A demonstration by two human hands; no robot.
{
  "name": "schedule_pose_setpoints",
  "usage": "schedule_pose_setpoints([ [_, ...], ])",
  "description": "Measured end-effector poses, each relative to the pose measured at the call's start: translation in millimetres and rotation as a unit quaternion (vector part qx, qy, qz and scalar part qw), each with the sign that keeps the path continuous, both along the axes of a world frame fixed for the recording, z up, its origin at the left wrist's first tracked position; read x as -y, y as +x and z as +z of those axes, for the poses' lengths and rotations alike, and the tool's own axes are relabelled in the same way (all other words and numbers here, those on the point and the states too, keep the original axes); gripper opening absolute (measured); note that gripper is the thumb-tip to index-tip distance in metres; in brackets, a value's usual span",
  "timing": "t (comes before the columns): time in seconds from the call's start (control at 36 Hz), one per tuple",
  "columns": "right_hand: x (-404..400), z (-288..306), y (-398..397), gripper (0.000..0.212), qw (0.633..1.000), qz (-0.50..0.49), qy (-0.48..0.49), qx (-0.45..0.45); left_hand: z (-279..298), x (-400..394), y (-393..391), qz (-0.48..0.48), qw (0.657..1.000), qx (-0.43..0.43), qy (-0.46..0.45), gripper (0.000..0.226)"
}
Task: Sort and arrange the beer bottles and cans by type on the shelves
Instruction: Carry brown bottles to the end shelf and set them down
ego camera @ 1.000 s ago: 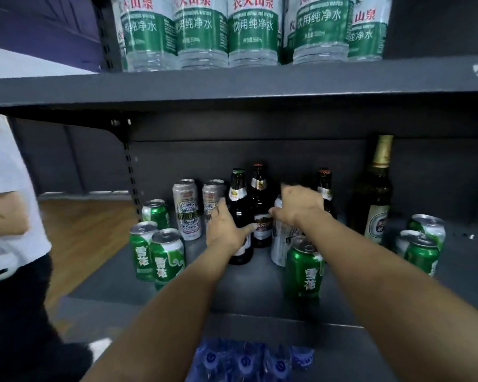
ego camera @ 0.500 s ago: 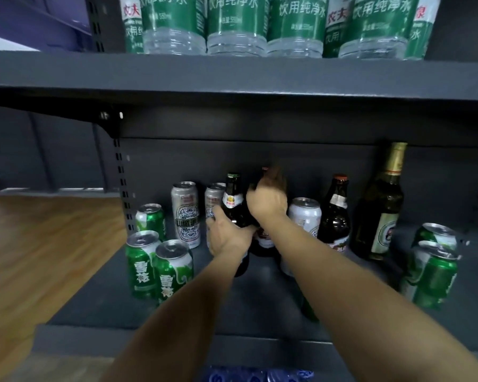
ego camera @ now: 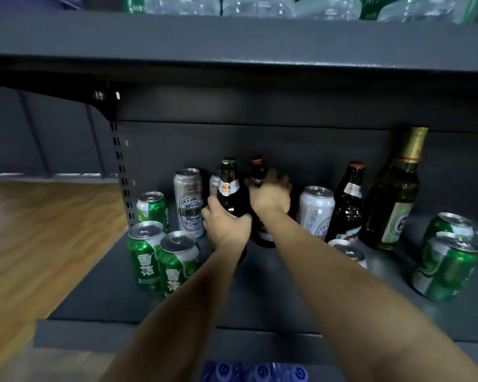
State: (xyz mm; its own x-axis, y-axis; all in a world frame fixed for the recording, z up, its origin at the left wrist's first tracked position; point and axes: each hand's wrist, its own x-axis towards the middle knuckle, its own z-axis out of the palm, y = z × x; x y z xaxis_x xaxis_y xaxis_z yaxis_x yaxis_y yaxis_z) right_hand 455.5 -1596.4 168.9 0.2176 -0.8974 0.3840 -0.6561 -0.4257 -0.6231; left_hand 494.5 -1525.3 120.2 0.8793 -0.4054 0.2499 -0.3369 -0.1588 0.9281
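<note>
On the dark grey shelf [ego camera: 273, 293] my left hand [ego camera: 226, 226] grips a brown bottle with a green cap [ego camera: 228, 186]. Right beside it, my right hand [ego camera: 271, 195] wraps a second brown bottle with a red cap [ego camera: 257, 168]. Three green cans [ego camera: 160, 244] stand at the left, with two tall silver cans [ego camera: 188, 201] behind them. To the right stand a white can [ego camera: 316, 209], a red-capped brown bottle [ego camera: 348, 202] and a tall gold-foil bottle [ego camera: 395, 194]. A can [ego camera: 348, 252] shows partly behind my right forearm. Green cans [ego camera: 447, 260] sit at the far right.
The upper shelf [ego camera: 232, 42] hangs low overhead and carries clear water bottles [ego camera: 260, 5]. A slotted upright [ego camera: 122, 172] bounds the shelf at the left, with wooden floor [ego camera: 39, 244] beyond it. Blue bottle caps [ego camera: 254, 372] show below the shelf's front edge.
My right hand has gone from the white can leftward to the red-capped bottle behind. My left hand stays on the green-capped bottle. The view has moved closer and lower.
</note>
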Motion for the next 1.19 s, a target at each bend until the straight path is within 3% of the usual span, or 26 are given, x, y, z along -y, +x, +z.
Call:
schedule_pose_setpoints([
  [0.11, -17.5, -8.6, -1.9, 0.044, 0.993, 0.048, -0.005, 0.112, 2.7, -2.8, -0.4, -0.01, 1.0, -0.008, -0.005, 0.06],
  [0.22, -32.6, -5.8, -22.2, 0.04, 0.968, 0.026, 0.06, 0.242, 5.1, -10.0, -2.4, -0.009, 1.0, -0.027, -0.011, 0.073],
  [0.5, -80.8, -0.4, -70.8, 0.038, 0.966, 0.105, -0.009, 0.235, 23.4, -36.8, -36.6, 0.027, 0.996, -0.084, -0.017, 0.066],
  [0.69, -112.9, 21.6, -115.6, 0.033, 0.946, 0.138, -0.056, 0.287, 56.1, -60.0, -70.2, 0.021, 0.997, -0.034, -0.061, 0.067],
  [0.89, -150.2, 41.8, -168.2, 0.03, 0.931, 0.111, -0.106, 0.332, 78.3, -97.6, -119.6, 0.037, 0.992, 0.009, -0.118, 0.068],
  [1.19, -156.2, 49.7, -301.3, 0.038, 0.944, -0.027, -0.161, 0.288, 72.1, -127.5, -235.5, -0.006, 0.995, 0.066, -0.07, 0.068],
])
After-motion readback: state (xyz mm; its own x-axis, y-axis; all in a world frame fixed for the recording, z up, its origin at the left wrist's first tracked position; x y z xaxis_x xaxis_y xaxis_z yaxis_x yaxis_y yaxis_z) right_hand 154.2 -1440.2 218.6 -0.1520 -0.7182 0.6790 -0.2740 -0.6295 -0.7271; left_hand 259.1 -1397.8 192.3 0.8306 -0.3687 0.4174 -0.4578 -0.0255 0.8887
